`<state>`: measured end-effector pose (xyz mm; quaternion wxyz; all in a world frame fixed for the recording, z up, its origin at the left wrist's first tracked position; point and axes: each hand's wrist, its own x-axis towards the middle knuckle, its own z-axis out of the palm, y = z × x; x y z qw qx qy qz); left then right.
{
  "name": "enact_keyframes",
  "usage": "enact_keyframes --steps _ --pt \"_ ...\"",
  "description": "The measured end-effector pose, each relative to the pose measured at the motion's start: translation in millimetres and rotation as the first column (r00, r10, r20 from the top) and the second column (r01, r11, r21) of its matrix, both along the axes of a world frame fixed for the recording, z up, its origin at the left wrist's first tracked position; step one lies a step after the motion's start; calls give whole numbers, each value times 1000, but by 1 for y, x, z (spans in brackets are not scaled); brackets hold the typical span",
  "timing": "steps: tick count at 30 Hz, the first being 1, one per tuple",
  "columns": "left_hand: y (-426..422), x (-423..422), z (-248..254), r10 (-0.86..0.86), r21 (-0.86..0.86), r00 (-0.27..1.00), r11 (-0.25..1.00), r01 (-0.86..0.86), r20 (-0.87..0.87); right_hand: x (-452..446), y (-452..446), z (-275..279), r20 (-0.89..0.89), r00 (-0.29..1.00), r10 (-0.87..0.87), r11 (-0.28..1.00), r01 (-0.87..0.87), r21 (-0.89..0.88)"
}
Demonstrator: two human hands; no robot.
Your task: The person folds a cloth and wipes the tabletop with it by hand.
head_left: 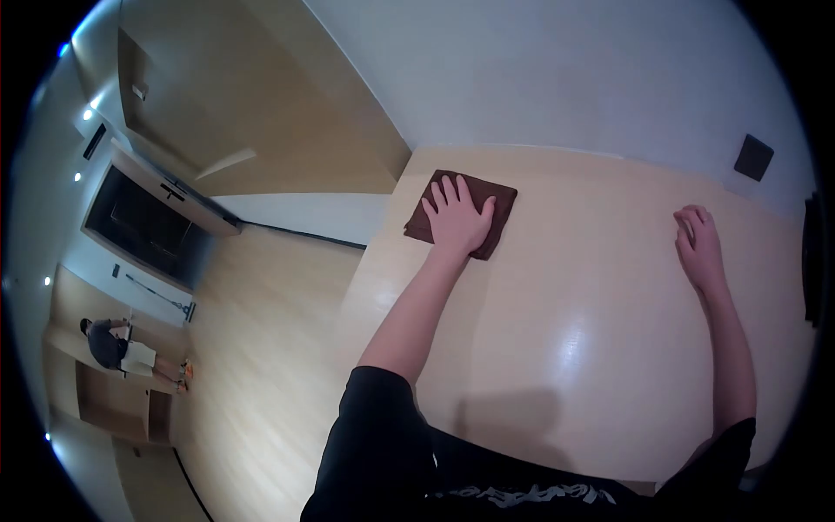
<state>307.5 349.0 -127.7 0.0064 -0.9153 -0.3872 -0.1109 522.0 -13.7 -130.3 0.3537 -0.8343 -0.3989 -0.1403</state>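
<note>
My left hand (457,217) lies flat with its fingers spread on a folded dark brown cloth (500,204). The cloth rests on a pale wood-coloured tabletop (557,287), near its far left corner. Over the right part of the same surface is my right hand (701,248), loosely curled, with a gap between thumb and fingers and nothing in it. Whether that hand touches the tabletop I cannot tell.
A white wall (557,78) with a dark square plate (753,157) borders the table's far side. To the left is a wooden floor (261,348), where a person (113,348) stands at a distance. A mop (165,297) leans near a dark doorway (139,226).
</note>
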Motion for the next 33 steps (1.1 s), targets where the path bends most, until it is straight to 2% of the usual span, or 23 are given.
enact_keyframes --steps 4,9,12,14,16,20,22,24,26,29,33 --pt "18 19 7 94 -23 996 995 -94 -7 2 -2 0 -24 1000 13 1000 -13 5" --pt "49 32 5 101 -35 994 994 -99 52 -4 1 -2 -99 995 -3 999 9 54" --pt "63 40 -3 131 -30 990 991 -130 49 -10 1 -5 -102 994 -22 1000 23 6" --pt "75 46 -2 139 -41 988 990 -136 63 -14 6 0 -184 982 -46 999 47 1" --pt "87 55 -2 142 -47 984 989 -137 106 -12 7 2 -175 984 -44 999 47 13" --pt "124 69 10 171 -47 984 985 -169 55 -5 18 7 -209 978 2 997 14 77" --pt "134 78 13 191 -41 981 981 -190 33 1 26 11 -138 990 -24 999 30 42" --pt "139 77 11 196 -58 980 979 -194 20 3 29 9 -73 997 -28 1000 28 -1" --pt "148 75 3 187 -56 981 981 -184 55 3 45 2 -156 988 9 1000 -5 25" --pt "161 62 -15 122 -32 993 992 -122 2 27 56 -22 -23 996 83 996 -83 31" --pt "153 0 -25 81 37 997 996 -81 9 53 75 -40 -90 988 127 988 -118 96"
